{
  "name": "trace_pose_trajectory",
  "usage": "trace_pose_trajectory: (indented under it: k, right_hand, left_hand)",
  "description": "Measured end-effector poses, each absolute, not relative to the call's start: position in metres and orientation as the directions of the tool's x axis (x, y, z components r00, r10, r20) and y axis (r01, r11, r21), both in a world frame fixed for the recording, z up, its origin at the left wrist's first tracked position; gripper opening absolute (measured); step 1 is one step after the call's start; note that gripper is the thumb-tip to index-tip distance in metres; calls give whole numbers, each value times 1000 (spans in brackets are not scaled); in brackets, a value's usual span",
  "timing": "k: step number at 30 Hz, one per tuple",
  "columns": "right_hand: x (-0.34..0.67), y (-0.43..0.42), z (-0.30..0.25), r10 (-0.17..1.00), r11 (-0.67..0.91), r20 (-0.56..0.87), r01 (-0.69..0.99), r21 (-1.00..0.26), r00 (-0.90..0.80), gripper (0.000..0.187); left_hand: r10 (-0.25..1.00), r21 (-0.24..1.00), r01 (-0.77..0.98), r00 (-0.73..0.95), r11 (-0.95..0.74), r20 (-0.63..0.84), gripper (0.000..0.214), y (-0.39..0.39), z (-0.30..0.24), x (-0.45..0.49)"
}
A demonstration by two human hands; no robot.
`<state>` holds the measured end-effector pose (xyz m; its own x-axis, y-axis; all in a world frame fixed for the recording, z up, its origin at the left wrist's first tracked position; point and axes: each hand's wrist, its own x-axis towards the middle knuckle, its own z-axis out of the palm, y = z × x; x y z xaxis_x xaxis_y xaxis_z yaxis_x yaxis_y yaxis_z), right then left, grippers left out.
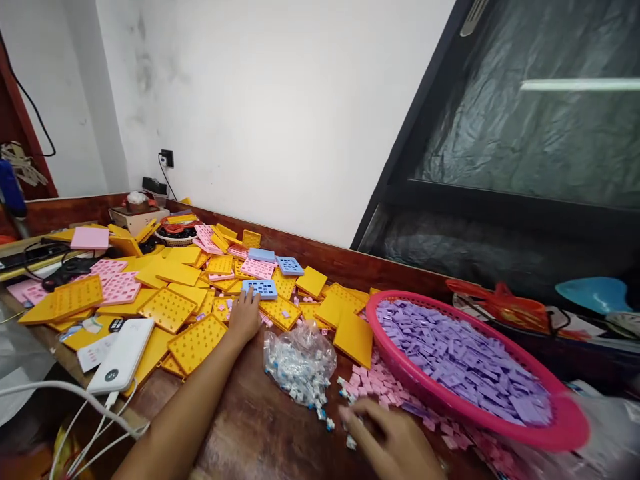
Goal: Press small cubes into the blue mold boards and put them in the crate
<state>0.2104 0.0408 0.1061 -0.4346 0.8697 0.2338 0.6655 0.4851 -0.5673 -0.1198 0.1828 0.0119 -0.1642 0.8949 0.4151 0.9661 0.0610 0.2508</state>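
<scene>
Plate [266, 289], blue, frame centre, seems light and stiff; edges suit gripping. Left hand [245, 318] touches it; finger closure on it, and on the blurred right hand [393, 437], cannot be told.

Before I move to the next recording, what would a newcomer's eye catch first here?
Probably the bright pink basket at right, filled with purple tiles. Next comes the spread of yellow boards across the table's left and middle, where the left hand is at the near edge of a blue board. The blurred right hand is in the foreground, left of the basket.
</scene>
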Motion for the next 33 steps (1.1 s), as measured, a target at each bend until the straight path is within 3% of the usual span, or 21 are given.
trace_pose_trajectory:
  k: [3,6,11,14,16,18,23,28,31,33]
  right_hand:
    - [137,128,149,780,622,259,657,-427,-570,37]
    - [67,221,161,845,533,205,805,-260,-493,28]
    - [3,328,140,920,380,170,907,-182,-352,61]
    - [-10,361,125,952,295,132,943,-153,-277,74]
    - [-14,373,116,963,264,103,955,-136,-251,68]
    - [-17,380,111,966,253,89,961,-116,-243,56]
    - [-13,372,122,949,306,101,949,-76,-299,38]
    - [19,320,160,895,412,211,910,-51,-394,35]
    - [60,256,170,817,536,295,842,-69,-496,37]
    - [97,201,161,630,753,424,646,-129,-651,35]
  left_hand:
    - [904,224,972,-161,75,397,55,182,14,-120]
    - [899,219,967,-208,130,385,46,179,20,-118]
    - [893,199,965,-236,170,383,25,178,23,-116]
    - [856,224,948,-302,225,419,32,182,18,-118]
    - [837,246,928,-361,280,410,43,185,14,-122]
    - [835,261,910,-403,322,376,50,187,11,-126]
    - [839,288,899,-418,329,349,39,184,17,-135]
    - [833,310,895,-423,321,357,33,180,24,-137]
    - [822,368,881,-433,298,369,28,179,25,-138]
    - [815,405,874,-429,267,390,24,179,26,-141]
